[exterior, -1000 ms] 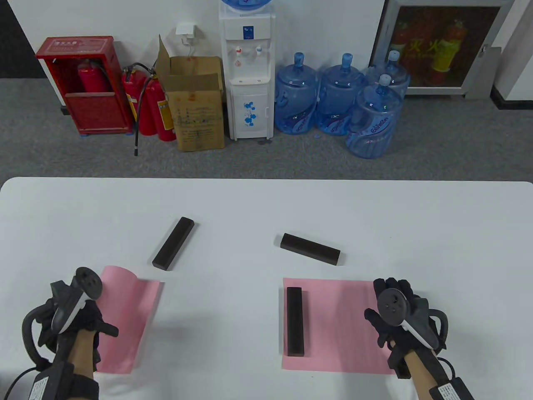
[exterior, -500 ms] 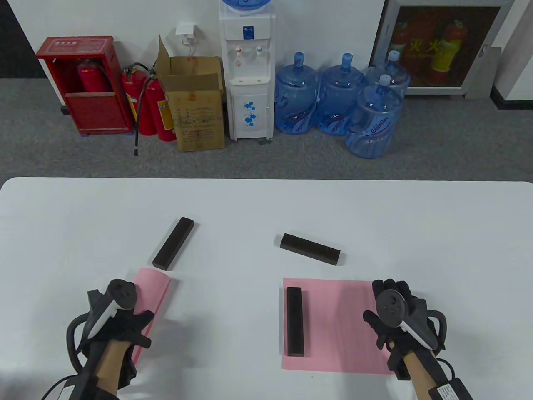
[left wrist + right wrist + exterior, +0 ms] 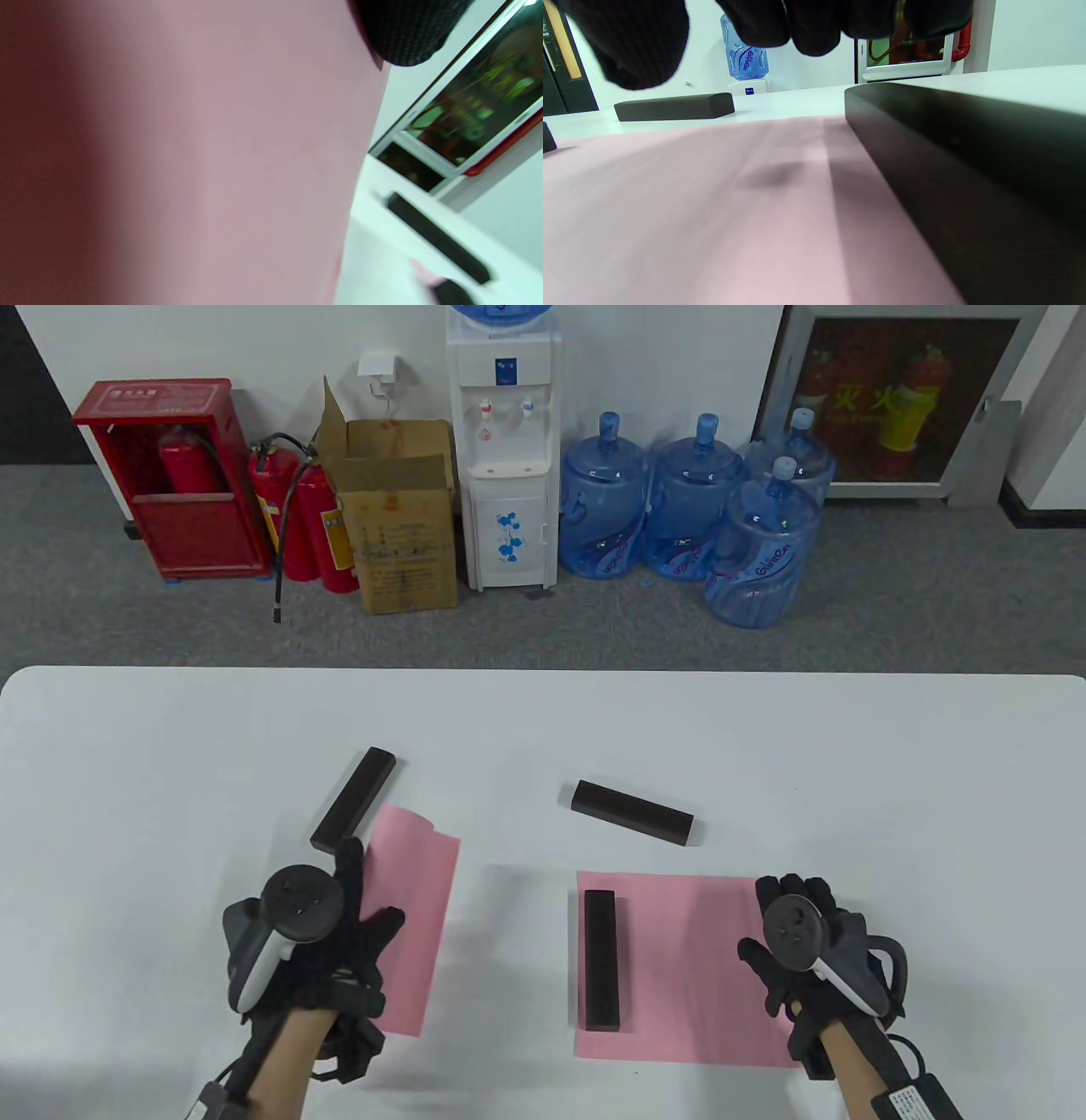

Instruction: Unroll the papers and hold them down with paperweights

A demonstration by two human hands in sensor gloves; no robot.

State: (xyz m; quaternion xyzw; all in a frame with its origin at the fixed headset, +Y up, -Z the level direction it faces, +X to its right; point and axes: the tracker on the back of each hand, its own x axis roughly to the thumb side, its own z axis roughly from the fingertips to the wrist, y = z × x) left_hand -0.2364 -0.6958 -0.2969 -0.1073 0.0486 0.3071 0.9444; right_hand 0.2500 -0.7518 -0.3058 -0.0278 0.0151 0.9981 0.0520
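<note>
We see the left hand (image 3: 327, 946) lying on the left pink paper (image 3: 416, 916), fingers spread and palm down over its left part, with the sheet reaching out to the right of and ahead of the fingers; the left wrist view is filled by blurred pink, with one gloved fingertip (image 3: 407, 34) at the top. Just ahead of this hand, a dark paperweight (image 3: 352, 800) lies slanted on the white tabletop (image 3: 543, 721), its near end beside the paper's far left corner; whether they touch, we cannot tell. The right hand (image 3: 806, 942) rests flat, fingers apart, on the right edge of the right pink paper (image 3: 687, 967). To that hand's left, a second paperweight (image 3: 601, 960) lies lengthwise on the sheet's left edge. Ahead and to the left of the right hand, a third paperweight (image 3: 632, 812) sits on the tabletop, apart from the sheet.
</note>
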